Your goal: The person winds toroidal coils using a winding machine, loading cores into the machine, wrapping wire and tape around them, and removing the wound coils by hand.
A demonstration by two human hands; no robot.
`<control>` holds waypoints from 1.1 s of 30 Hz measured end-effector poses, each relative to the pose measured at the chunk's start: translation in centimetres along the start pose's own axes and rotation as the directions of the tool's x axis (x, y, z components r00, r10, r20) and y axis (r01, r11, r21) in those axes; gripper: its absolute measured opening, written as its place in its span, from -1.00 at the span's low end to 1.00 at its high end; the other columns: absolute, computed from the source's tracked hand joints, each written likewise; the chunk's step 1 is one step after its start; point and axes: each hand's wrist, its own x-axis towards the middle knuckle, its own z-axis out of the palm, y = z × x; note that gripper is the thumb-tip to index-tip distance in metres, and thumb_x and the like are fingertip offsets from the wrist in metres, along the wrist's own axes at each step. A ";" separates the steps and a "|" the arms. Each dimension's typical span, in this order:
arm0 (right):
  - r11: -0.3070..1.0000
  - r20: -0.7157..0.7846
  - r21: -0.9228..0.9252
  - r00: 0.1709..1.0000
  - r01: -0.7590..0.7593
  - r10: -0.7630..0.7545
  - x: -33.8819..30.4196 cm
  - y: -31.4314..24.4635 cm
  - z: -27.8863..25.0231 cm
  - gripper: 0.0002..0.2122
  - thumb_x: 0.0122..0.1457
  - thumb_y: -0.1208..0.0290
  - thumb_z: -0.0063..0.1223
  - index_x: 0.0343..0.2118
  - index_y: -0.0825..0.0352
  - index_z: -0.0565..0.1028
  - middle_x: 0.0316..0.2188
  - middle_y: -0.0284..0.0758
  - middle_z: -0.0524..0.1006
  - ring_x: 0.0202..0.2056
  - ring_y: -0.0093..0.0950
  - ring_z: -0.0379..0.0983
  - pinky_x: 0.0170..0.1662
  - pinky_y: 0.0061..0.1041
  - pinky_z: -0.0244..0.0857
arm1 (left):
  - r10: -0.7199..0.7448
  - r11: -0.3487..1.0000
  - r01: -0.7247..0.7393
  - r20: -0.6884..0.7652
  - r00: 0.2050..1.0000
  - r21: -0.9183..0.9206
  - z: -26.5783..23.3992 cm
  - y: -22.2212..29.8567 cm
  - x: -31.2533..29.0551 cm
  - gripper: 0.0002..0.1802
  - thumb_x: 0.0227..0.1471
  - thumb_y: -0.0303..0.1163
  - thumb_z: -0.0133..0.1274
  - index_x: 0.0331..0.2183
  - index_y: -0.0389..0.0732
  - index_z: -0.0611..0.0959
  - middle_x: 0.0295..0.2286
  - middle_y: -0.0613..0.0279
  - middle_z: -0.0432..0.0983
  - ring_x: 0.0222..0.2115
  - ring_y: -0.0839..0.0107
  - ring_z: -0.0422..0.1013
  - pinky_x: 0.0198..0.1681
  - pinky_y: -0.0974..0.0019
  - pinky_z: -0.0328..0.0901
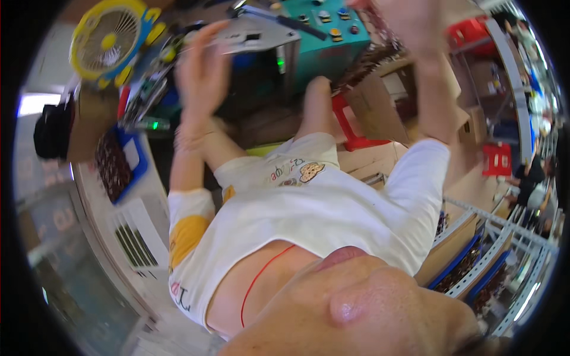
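My left hand [203,74] is raised at the left end of a machine's grey metal plate [252,39]. It is blurred, but its fingers look stretched out and apart, with nothing visible in them. My right hand [415,26] reaches up to the top edge, right of a teal control box [332,56] with several knobs and buttons. Motion smears this hand and the frame cuts off part of it, so its grip is hidden. A dark bar-shaped handle [300,26] lies across the plate toward the control box. Small reddish-brown pieces [380,62] are heaped beside the box.
A yellow and blue fan [108,41] stands at the far left. Below it, a blue tray [139,163] holds dark brown pieces. An open cardboard box [374,104] and a red stool [350,127] stand right of my knees. Metal racks [504,228] with blue trays are at lower right.
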 end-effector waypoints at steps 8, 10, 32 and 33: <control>0.921 0.192 -0.379 0.966 -0.090 0.174 -3.0 15.5 9.6 -0.78 0.14 0.68 0.03 -0.13 0.45 0.49 -0.38 -0.27 0.62 -0.50 -0.58 0.57 -0.45 -0.60 0.44 | -0.200 0.972 0.171 -0.183 0.963 -0.162 1.0 -2.5 -7.7 -0.73 0.21 -0.55 -0.02 -0.05 -0.30 0.37 -0.21 0.21 0.35 -0.22 0.52 0.36 -0.06 0.46 0.27; 0.957 0.204 -0.274 0.966 -0.097 0.157 -3.1 16.8 12.2 -0.80 0.19 0.63 0.04 -0.11 0.46 0.48 -0.36 -0.25 0.62 -0.46 -0.55 0.59 -0.46 -0.63 0.46 | -0.234 0.941 0.157 -0.243 0.941 -0.300 -0.3 -3.2 -8.3 -0.67 0.23 -0.54 -0.05 0.02 -0.29 0.31 -0.17 0.21 0.33 -0.19 0.50 0.35 -0.04 0.45 0.26; 0.917 0.600 -0.061 0.720 -0.394 0.349 1.1 17.7 13.0 -0.74 0.18 0.55 0.11 -0.06 0.38 0.43 -0.32 -0.32 0.52 -0.40 -0.59 0.49 -0.47 -0.67 0.38 | -0.434 0.550 0.480 0.257 0.863 -0.683 -7.2 -5.3 -11.9 -0.70 0.34 -0.28 -0.18 -0.15 -0.25 0.58 -0.64 0.56 0.19 -0.65 0.78 0.06 -0.61 0.64 -0.03; 0.883 0.502 -0.013 0.760 -0.469 0.412 1.4 17.3 13.1 -0.78 0.17 0.54 0.13 -0.12 0.34 0.45 -0.40 -0.29 0.55 -0.52 -0.58 0.47 -0.56 -0.67 0.33 | -0.429 0.604 0.477 0.244 0.870 -0.639 -6.9 -5.5 -11.4 -0.71 0.34 -0.29 -0.18 -0.15 -0.24 0.58 -0.64 0.53 0.21 -0.65 0.77 0.09 -0.60 0.63 0.00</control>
